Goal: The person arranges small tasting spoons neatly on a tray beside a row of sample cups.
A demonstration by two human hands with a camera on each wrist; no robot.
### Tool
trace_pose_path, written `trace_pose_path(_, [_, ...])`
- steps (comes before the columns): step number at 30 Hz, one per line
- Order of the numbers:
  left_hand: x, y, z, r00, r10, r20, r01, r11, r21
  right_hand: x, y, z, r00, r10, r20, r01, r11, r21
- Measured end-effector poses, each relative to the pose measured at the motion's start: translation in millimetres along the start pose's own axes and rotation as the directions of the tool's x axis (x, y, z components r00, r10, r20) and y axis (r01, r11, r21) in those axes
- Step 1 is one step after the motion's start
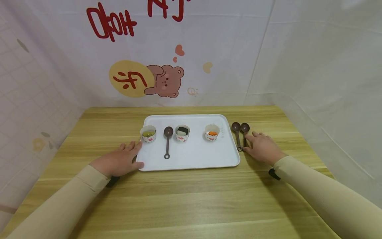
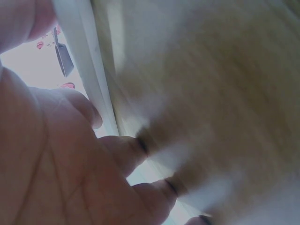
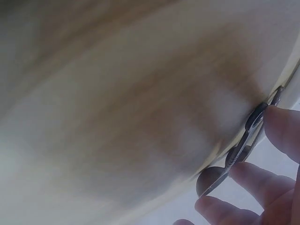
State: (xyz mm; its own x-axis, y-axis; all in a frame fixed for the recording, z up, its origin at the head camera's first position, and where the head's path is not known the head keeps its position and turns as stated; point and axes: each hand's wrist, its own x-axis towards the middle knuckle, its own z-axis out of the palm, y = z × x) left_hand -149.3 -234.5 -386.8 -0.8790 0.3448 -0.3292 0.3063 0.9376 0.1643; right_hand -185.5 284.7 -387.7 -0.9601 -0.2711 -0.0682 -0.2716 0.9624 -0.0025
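Note:
My left hand rests at the left edge of a white tray, fingers spread and thumb over the rim. Beside the tray's right edge, my right hand touches the handle of a brown measuring spoon with fairly straight fingers; the right wrist view shows its fingertips along that spoon. A second brown spoon lies just left of it. On the tray are a third brown spoon and paper cups: one with green bits, one with black and white contents, one with orange bits.
The tray lies on a wooden table, towards its far side. Behind stands a white cloth backdrop with a printed bear and red characters. Pale curtains hang at the sides.

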Motion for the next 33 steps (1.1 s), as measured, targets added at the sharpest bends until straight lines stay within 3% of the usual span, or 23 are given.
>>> trace_pose_path(14, [-1.3, 0.9, -1.5, 1.0, 0.007, -0.003, -0.007, 1.0, 0.005, 1.1, 0.5, -2.9, 0.999, -0.047, 0.003, 0.047, 0.999, 0.009])
trace_pose_path(33, [-0.9, -0.2, 0.0, 1.0, 0.004, 0.007, -0.004, 1.0, -0.009, 3.5, 0.6, -4.7, 0.999, 0.021, 0.048, -0.025, 0.996, 0.085])
